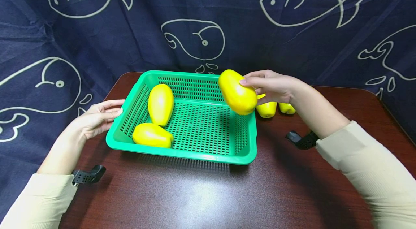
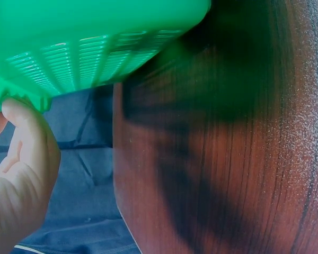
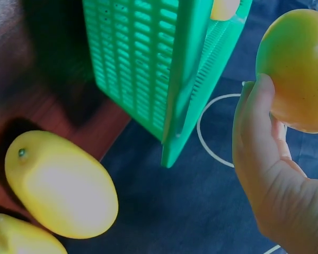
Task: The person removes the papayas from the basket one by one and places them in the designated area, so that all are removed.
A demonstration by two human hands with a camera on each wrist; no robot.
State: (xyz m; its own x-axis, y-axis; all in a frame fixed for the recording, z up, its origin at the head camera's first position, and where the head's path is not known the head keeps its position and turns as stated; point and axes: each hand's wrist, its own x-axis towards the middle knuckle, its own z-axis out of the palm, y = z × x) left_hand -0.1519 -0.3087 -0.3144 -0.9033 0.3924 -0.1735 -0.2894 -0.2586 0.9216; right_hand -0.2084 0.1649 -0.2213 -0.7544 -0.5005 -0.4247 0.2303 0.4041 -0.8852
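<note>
A green plastic basket (image 1: 201, 128) with slotted walls is tilted in the head view, its near edge casting a shadow on the table. My left hand (image 1: 99, 117) grips its left rim between thumb and fingers; the left wrist view shows the thumb at the rim. My right hand (image 1: 271, 84) holds a yellow oblong fruit (image 1: 237, 91) over the basket's right rim, with the thumb on top. Inside the basket, one yellow fruit (image 1: 160, 104) lies lengthwise along the left side. Another yellow fruit (image 1: 152, 135) lies crosswise in the near left corner.
Two more yellow fruits lie on the brown table (image 1: 201, 196), right of the basket, the nearer one (image 3: 63, 185) plain in the right wrist view and the other (image 3: 24, 235) beside it. Behind the table hangs a dark blue cloth (image 1: 146, 5) with white fish drawings.
</note>
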